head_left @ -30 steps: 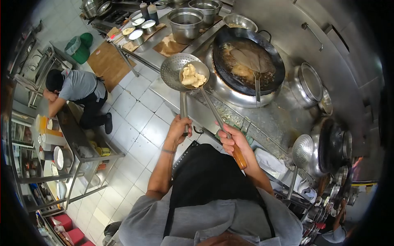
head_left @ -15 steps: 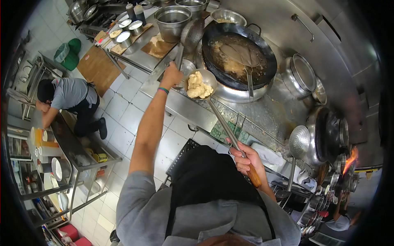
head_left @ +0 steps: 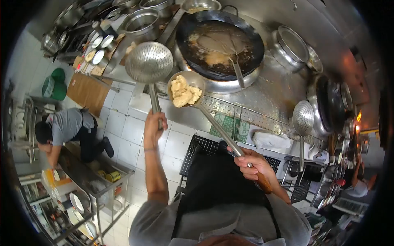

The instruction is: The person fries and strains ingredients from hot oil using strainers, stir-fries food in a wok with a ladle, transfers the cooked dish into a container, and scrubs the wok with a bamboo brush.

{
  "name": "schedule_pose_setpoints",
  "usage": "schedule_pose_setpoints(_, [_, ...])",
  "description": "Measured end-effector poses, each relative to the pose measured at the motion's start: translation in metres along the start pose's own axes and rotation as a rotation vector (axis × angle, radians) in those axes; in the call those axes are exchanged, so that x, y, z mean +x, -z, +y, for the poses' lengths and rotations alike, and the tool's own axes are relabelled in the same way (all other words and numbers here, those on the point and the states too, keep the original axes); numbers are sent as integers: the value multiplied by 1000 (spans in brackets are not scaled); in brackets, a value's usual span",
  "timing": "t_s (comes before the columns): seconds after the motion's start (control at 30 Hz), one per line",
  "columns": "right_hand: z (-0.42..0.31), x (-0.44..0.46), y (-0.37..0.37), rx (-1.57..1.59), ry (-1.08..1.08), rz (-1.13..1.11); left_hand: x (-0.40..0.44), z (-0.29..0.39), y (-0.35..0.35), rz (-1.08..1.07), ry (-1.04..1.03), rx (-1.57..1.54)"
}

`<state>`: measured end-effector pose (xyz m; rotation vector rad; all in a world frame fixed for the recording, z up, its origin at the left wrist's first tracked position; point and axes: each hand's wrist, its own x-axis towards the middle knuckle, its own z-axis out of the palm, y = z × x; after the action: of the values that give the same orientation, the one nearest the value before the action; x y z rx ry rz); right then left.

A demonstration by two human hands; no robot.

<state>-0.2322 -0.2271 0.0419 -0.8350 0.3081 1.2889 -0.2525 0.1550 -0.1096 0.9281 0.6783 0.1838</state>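
Note:
My left hand (head_left: pixel 155 124) is closed around the handle of a perforated skimmer (head_left: pixel 148 63), its bowl raised left of the wok. Closed on a wooden-ended handle, my right hand (head_left: pixel 255 165) holds a ladle (head_left: pixel 213 123) across my front. Several pale, lumpy battered pieces (head_left: pixel 184 91) lie in the ladle's bowl, just right of the skimmer and in front of the wok. The large black wok (head_left: pixel 259 61) contains dark, bubbling oil. A wire mesh strainer (head_left: pixel 217 43) rests in that oil, its handle over the near rim.
Metal pots (head_left: pixel 141 24) stand at the back left beside small containers of ingredients. On the right are stacked steel bowls (head_left: pixel 293 45), another perforated skimmer (head_left: pixel 303 119) and a white cloth (head_left: pixel 271 140). A person (head_left: pixel 76 131) leans over a steel table at left; flame (head_left: pixel 358 117) shows far right.
My left hand has drawn the skimmer from beside the wok, back toward me and left. The ladle with the battered pieces stays in my right hand. The view has shifted a little.

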Motion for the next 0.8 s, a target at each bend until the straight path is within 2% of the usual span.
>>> schedule_pose_setpoints(0.07, [0,-9,3,1,-5,-17,-10,-25,4,-90,72,-164])
schedule_pose_setpoints(0.13, [-5,-19,-5,4,0,-41,-22,-36,-6,-66,134,-161])
schedule_pose_setpoints(0.2, [-4,-26,-3,22,18,-101,-6,-66,19,-158,172,-254])
schedule_pose_setpoints(0.27, [-1,-33,6,36,45,-130,4,-90,40,-86,173,-224])
schedule_pose_setpoints(0.3, [7,-32,17,69,66,-160,3,-87,30,-207,185,-214])
schedule_pose_setpoints(0.33, [8,-38,18,53,132,-205,4,-91,28,-182,146,-50])
schedule_pose_setpoints(0.37, [10,-45,22,52,187,-211,-15,-80,2,-28,130,127])
schedule_pose_setpoints(0.4, [15,-49,31,81,267,-239,-9,-81,4,18,112,300])
schedule_pose_setpoints(0.43, [20,-58,38,110,313,-227,1,-86,7,88,-93,530])
schedule_pose_setpoints(0.47, [29,-72,43,133,382,-239,10,-74,9,229,-288,961])
schedule_pose_setpoints(0.5, [36,-86,56,157,445,-256,19,-62,12,476,-430,1393])
schedule_pose_setpoints(0.53, [45,-100,67,177,501,-282,33,-57,27,563,-957,1384])
schedule_pose_setpoints(0.57, [54,-116,80,205,565,-256,33,-57,11,554,-1246,1311])
schedule_pose_setpoints(0.6, [66,-133,94,234,629,-225,23,-64,-25,455,-1312,1232])
schedule_pose_setpoints(0.7, [111,-192,139,356,818,-102,-33,-107,-138,57,-1086,1065])
schedule_pose_setpoints(0.8, [162,-257,181,459,1008,9,-91,-154,-230,-195,-955,1043])
